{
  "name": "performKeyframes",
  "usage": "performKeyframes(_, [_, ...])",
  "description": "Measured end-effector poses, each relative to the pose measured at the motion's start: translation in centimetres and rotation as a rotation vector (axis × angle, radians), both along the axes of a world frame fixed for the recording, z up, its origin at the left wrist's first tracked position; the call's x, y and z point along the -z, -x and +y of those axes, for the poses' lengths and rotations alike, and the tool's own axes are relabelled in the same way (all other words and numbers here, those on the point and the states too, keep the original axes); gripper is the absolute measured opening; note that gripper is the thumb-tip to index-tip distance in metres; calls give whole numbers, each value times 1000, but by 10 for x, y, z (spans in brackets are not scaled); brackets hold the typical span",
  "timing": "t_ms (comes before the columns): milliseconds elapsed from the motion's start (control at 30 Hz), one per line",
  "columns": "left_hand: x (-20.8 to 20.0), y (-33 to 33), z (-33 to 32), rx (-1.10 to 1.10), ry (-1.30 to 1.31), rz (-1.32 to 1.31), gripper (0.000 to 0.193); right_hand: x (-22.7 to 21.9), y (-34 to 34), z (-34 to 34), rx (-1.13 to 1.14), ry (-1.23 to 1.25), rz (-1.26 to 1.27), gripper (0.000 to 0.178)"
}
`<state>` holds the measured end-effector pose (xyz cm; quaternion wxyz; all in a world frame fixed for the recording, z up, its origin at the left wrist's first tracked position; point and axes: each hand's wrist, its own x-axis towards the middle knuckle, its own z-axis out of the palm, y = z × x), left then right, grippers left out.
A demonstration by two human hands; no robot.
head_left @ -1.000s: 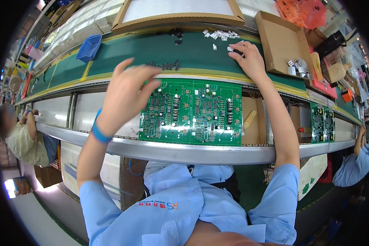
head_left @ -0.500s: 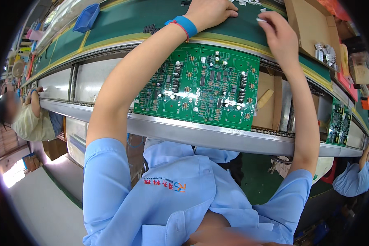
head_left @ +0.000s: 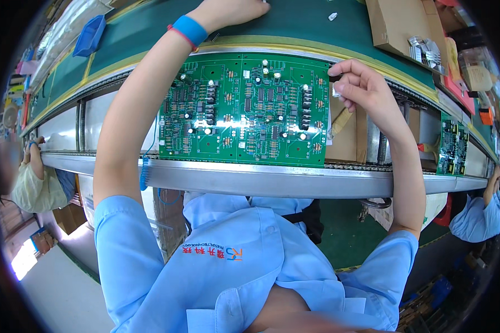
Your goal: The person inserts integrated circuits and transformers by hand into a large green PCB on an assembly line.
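The right hand (head_left: 366, 95) pinches a small white part (head_left: 336, 90) just right of the wide green circuit-board panel (head_left: 242, 114), whose long axis runs left to right, and is nearer it than the left hand (head_left: 232, 11), whose grip I cannot tell, while an open brown cardboard box (head_left: 397, 25) holds shiny silver metal pieces (head_left: 425, 53).

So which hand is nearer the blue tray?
Left. The left hand is to the right of the blue tray; the right hand farther right, beside the circuit boards.
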<state>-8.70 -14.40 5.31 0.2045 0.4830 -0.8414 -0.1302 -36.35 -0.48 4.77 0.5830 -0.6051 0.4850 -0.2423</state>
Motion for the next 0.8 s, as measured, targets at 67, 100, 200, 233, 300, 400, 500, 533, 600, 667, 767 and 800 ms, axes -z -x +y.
performKeyframes(67, [-9,-6,18,-32,-65,16,17,2,-4,2,38,-35,16,22])
performKeyframes(100, [-8,-7,22,-25,-9,-29,16,3,-5,2,44,-38,14,22])
performKeyframes(200, [-8,-10,29,-46,-28,37,17,3,-10,3,40,-34,49,21])
performKeyframes(233, [-6,-11,29,-48,-29,38,17,4,-11,5,47,-7,44,21])
performKeyframes(300, [-1,-14,30,20,118,-39,19,2,-15,8,54,20,41,21])
performKeyframes(400, [5,-21,27,63,139,-64,21,0,-21,11,84,100,166,22])
performKeyframes(500, [-7,-17,32,38,4,6,22,-1,-21,11,82,113,161,22])
performKeyframes(533, [-10,-18,34,35,2,4,22,-2,-21,12,83,112,169,22])
performKeyframes(600, [-15,-21,38,-66,-217,173,23,0,-22,12,79,108,174,21])
performKeyframes(667, [-29,-22,53,-65,-299,241,22,4,-21,12,44,219,233,22])
performKeyframes(767, [-25,-45,76,49,-220,246,21,1,-24,11,16,271,299,21])
performKeyframes(800, [-22,-51,83,168,-58,187,21,-2,-24,9,15,267,292,21])
